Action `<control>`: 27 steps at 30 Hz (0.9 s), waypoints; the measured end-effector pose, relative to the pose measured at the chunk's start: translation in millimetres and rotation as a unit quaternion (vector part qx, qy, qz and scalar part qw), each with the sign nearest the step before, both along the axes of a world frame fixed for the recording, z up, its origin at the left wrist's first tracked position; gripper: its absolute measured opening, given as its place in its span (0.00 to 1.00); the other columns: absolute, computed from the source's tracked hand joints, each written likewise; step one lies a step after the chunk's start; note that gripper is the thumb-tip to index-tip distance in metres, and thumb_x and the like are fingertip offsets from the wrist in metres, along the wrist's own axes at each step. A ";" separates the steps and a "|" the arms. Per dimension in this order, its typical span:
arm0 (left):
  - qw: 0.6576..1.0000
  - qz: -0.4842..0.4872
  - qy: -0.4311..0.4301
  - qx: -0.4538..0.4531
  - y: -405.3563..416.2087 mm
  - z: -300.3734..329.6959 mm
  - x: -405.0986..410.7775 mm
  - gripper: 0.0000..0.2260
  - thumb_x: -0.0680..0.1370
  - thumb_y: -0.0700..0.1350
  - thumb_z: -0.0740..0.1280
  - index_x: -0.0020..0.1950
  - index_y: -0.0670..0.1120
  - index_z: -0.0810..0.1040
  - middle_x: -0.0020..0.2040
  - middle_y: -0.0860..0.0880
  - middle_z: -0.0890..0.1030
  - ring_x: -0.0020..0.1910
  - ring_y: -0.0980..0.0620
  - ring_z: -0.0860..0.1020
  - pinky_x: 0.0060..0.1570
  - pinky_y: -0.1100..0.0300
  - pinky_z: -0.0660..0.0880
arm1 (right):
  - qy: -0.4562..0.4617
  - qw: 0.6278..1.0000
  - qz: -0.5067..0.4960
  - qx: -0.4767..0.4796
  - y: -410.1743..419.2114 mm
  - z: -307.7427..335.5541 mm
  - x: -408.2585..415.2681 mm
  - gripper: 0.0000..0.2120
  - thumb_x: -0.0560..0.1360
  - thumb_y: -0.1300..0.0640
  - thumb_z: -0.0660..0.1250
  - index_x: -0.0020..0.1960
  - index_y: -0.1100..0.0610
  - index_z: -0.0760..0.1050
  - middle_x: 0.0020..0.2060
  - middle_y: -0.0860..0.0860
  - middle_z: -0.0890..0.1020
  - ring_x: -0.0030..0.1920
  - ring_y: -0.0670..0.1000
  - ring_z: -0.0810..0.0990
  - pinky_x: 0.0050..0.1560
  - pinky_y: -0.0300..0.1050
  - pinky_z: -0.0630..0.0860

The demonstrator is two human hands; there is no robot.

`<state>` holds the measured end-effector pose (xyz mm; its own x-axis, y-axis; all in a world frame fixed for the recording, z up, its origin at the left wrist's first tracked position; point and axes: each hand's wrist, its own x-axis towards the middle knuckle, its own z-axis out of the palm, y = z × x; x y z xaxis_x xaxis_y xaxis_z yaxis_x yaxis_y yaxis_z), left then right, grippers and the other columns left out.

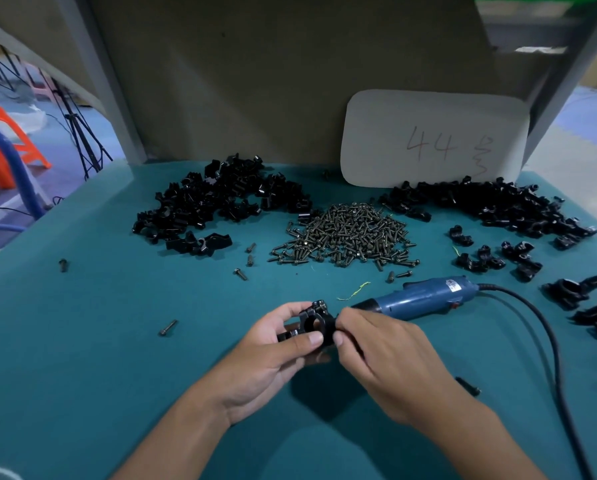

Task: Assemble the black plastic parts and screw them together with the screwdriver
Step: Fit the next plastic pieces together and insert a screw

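Landmark: the blue electric screwdriver (418, 299), lying on its side on the counter (117, 341), cord trailing off its rear end.
Task's thing: black clamp assembly (316, 322), held above the counter just off the screwdriver's tip.
Left grip: left hand (273, 351) curls round the assembly, thumb pressed on its near side.
Right grip: right hand (383, 355) pinches the assembly's side nearest the screwdriver tip; whether a screw sits under the fingertips, I cannot tell.
Risk, alignment: the halves could slip out of register if either pinch loosens, so the holes would not line up.
Risk, screw: a small screw could drop and roll among the strays.
Risk, cord: reaching for the screwdriver could drag its cord through nearby parts.
Materials: glossy moulded plastic with a round bore; screw pile (345, 233) beyond the screwdriver is dull dark metal; the counter's covering is matte teal.
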<state>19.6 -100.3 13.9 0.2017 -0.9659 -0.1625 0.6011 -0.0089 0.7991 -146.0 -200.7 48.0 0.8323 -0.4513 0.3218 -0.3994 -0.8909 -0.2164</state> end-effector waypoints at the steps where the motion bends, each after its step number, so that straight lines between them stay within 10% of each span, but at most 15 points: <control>1: 1.000 -0.001 -0.004 0.001 0.2 -0.7 -0.1 0.25 0.74 0.34 0.71 0.70 0.35 0.71 0.60 0.37 0.82 0.60 0.41 0.81 0.57 0.53 0.80 | 0.008 1.000 -0.010 -0.010 -0.3 -1.7 0.7 0.15 0.82 0.44 0.51 0.41 0.50 0.66 0.31 0.44 0.68 0.32 0.50 0.67 0.32 0.46 0.58; 6: 0.999 -0.014 -0.041 0.009 1.9 0.1 -0.4 0.24 0.73 0.35 0.73 0.68 0.38 0.73 0.56 0.43 0.84 0.57 0.46 0.82 0.55 0.58 0.79 | 0.012 0.998 -0.052 0.028 0.1 -9.6 0.5 0.27 0.81 0.36 0.38 0.38 0.48 0.67 0.30 0.47 0.73 0.35 0.53 0.75 0.33 0.51 0.66; 15: 0.999 0.014 -0.044 0.015 0.0 -0.8 1.5 0.22 0.72 0.35 0.73 0.65 0.39 0.76 0.56 0.39 0.84 0.56 0.43 0.81 0.56 0.56 0.80 | 0.016 0.999 -0.017 0.046 1.6 -1.3 -1.3 0.10 0.79 0.42 0.49 0.45 0.45 0.64 0.33 0.42 0.71 0.35 0.50 0.68 0.31 0.46 0.62; 27: 0.998 0.017 -0.049 0.022 0.3 -0.6 -0.6 0.23 0.70 0.35 0.74 0.65 0.41 0.76 0.51 0.43 0.85 0.49 0.49 0.82 0.50 0.59 0.79 | 0.006 0.997 -0.019 0.080 -1.4 -5.8 -2.8 0.20 0.80 0.36 0.41 0.42 0.45 0.64 0.32 0.44 0.72 0.35 0.50 0.70 0.35 0.49 0.67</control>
<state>19.0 -100.0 13.3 0.2503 -0.9510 -0.1818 0.5208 -0.0260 0.8533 -148.8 -202.2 42.1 0.8166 -0.5278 0.2335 -0.4359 -0.8292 -0.3498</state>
